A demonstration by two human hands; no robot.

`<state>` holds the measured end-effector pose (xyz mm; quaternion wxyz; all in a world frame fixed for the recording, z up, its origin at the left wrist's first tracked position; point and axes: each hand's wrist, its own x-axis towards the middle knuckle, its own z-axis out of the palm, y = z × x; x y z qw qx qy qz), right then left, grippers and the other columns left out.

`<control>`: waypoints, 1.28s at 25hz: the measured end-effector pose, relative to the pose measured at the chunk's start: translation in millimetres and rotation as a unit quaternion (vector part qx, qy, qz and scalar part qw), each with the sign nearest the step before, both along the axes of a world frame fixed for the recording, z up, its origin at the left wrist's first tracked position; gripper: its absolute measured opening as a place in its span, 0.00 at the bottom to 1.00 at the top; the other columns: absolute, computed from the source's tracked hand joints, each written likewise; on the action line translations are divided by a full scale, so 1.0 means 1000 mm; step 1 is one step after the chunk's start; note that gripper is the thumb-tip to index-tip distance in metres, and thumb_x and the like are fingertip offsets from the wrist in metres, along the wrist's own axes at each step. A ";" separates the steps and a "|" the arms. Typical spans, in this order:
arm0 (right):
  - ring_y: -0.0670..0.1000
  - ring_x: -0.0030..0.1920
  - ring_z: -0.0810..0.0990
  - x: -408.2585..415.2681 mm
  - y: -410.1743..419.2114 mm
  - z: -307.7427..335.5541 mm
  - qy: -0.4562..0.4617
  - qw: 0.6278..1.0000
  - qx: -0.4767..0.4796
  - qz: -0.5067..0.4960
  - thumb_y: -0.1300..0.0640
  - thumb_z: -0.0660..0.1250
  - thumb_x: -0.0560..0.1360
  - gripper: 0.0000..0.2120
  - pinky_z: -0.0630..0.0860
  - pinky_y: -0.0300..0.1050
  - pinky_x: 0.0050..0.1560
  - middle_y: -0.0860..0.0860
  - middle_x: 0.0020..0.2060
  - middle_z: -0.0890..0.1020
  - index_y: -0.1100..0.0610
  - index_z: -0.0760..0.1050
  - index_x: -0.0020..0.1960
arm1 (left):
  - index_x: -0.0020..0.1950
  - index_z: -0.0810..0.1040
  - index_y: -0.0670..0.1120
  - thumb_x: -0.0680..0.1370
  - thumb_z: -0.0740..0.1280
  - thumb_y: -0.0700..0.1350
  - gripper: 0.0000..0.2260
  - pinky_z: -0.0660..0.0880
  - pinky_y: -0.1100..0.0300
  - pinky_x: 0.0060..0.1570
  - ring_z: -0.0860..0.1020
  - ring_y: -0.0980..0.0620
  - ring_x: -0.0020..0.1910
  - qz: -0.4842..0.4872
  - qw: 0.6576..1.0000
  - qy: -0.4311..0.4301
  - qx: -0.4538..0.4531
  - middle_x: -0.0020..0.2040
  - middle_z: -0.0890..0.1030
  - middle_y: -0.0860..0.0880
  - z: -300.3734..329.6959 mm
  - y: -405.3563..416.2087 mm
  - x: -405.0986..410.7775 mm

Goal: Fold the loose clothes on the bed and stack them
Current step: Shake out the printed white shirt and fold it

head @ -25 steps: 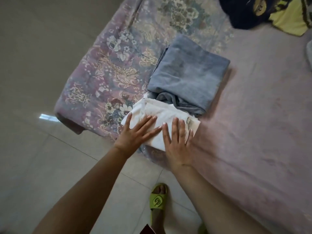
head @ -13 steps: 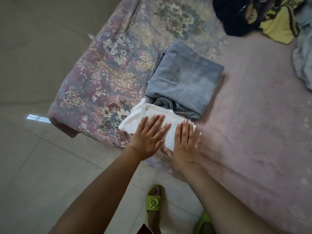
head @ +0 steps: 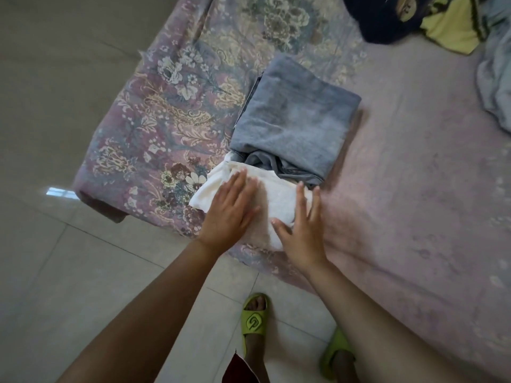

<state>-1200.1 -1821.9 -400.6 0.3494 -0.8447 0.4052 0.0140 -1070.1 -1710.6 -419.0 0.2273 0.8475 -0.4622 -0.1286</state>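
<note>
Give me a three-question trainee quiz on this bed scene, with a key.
1. True or false: both hands lie flat on the white cloth.
2. Which folded item lies just beyond the white cloth? A) grey garment B) red towel C) black jeans
3. Fill in: the unfolded clothes lie at the bed's far ____ corner.

Key
1. True: the left hand and right hand press it with straight fingers.
2. A: the grey garment touches its far edge.
3. Right: the dark garment, yellow garment and pale blue garment lie there on the bed.
</note>
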 end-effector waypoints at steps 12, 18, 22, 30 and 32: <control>0.54 0.52 0.80 0.017 -0.003 -0.017 -0.001 0.845 0.399 -0.356 0.52 0.79 0.64 0.32 0.79 0.52 0.53 0.54 0.56 0.79 0.60 0.70 0.63 | 0.59 0.75 0.40 0.63 0.77 0.61 0.34 0.78 0.53 0.46 0.79 0.46 0.53 0.356 0.853 0.372 0.082 0.56 0.79 0.45 -0.006 -0.006 0.023; 0.53 0.49 0.83 0.010 -0.011 -0.017 -0.008 0.794 0.513 -0.327 0.55 0.78 0.66 0.23 0.79 0.54 0.53 0.52 0.49 0.84 0.57 0.75 0.58 | 0.46 0.78 0.49 0.64 0.78 0.57 0.18 0.73 0.64 0.33 0.79 0.56 0.40 0.337 0.820 0.459 0.062 0.42 0.81 0.53 0.001 -0.001 0.026; 0.55 0.55 0.81 0.001 -0.004 -0.022 -0.042 0.782 0.533 -0.321 0.60 0.76 0.67 0.27 0.78 0.56 0.56 0.55 0.56 0.82 0.58 0.72 0.64 | 0.45 0.80 0.51 0.65 0.78 0.53 0.14 0.79 0.63 0.34 0.83 0.54 0.43 0.333 0.799 0.501 -0.006 0.46 0.84 0.51 0.001 0.008 0.013; 0.55 0.43 0.85 -0.044 -0.010 -0.016 -0.065 0.762 0.563 -0.314 0.61 0.75 0.67 0.13 0.81 0.48 0.35 0.56 0.45 0.85 0.60 0.80 0.50 | 0.52 0.73 0.50 0.68 0.75 0.58 0.20 0.67 0.61 0.57 0.64 0.52 0.57 0.336 0.891 0.304 0.033 0.56 0.61 0.49 0.011 -0.005 -0.037; 0.51 0.37 0.85 -0.062 -0.032 -0.007 -0.067 0.799 0.513 -0.307 0.63 0.74 0.68 0.10 0.79 0.42 0.31 0.53 0.38 0.86 0.59 0.80 0.48 | 0.53 0.76 0.48 0.70 0.74 0.54 0.18 0.75 0.57 0.55 0.75 0.50 0.55 0.335 0.870 0.362 -0.027 0.57 0.73 0.48 0.019 -0.023 -0.063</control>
